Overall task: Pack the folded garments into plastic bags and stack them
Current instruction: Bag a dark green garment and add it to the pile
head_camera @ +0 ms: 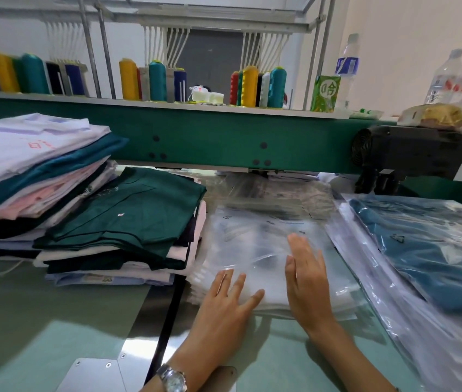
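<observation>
A pale green table [40,321] is seen across the lower frame, and it is crossed behind by a long green machine beam [224,131]. At the left of the frame, two piles of folded garments are stacked on the table. The taller pile [26,171] at the far left is topped by a white piece. The lower pile [128,216] just beside it is topped by a dark green one. At the right of the frame, packed bags [428,250] are laid in an overlapping heap, with a blue garment showing through the top one. Between the lower pile and that heap, at centre frame, a stack of empty plastic bags [252,241] is laid flat. Its near edge is pressed by the left hand [224,304], with the fingers straight and spread. The right hand [306,275] is rested on its top sheet, fingers straight and together; nothing is gripped by either hand. Thread cones [249,86] are lined up above the beam, and water bottles [447,77] are stood at the upper right. A wristwatch [173,377] is worn on the left wrist.
</observation>
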Demonstrator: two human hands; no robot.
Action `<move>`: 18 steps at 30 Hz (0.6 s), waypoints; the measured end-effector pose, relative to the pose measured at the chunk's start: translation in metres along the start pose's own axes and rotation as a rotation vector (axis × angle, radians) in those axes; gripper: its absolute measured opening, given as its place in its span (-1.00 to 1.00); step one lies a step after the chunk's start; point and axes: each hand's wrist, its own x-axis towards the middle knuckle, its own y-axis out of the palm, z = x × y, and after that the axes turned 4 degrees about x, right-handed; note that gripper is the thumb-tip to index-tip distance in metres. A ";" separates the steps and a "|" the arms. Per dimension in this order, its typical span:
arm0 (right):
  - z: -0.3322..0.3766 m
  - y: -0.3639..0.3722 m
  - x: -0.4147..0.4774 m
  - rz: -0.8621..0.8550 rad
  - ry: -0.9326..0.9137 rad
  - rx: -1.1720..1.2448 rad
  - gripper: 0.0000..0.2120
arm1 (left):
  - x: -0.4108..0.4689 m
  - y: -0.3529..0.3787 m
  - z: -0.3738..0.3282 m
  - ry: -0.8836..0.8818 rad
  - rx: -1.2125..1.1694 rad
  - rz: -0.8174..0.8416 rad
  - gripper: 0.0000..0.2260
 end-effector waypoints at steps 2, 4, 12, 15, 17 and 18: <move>-0.001 0.001 -0.001 0.054 -0.019 -0.018 -0.58 | -0.002 0.003 -0.001 0.008 -0.017 0.000 -0.41; -0.003 0.002 -0.003 0.106 -0.016 -0.009 -0.62 | -0.003 0.007 0.000 0.012 -0.031 -0.057 -0.43; -0.007 0.005 -0.006 0.345 0.069 -0.011 -0.55 | -0.008 0.005 0.008 0.034 -0.209 -0.309 -0.60; -0.006 0.003 -0.006 0.400 0.092 -0.018 -0.60 | -0.007 -0.008 0.027 -0.001 -0.277 -0.614 -0.79; -0.006 0.003 -0.007 0.437 0.107 -0.029 -0.60 | -0.007 -0.017 0.047 -0.145 -0.277 -0.731 -0.79; -0.005 0.002 -0.008 0.452 0.113 -0.029 -0.61 | -0.007 -0.020 0.059 -0.218 -0.245 -0.730 -0.75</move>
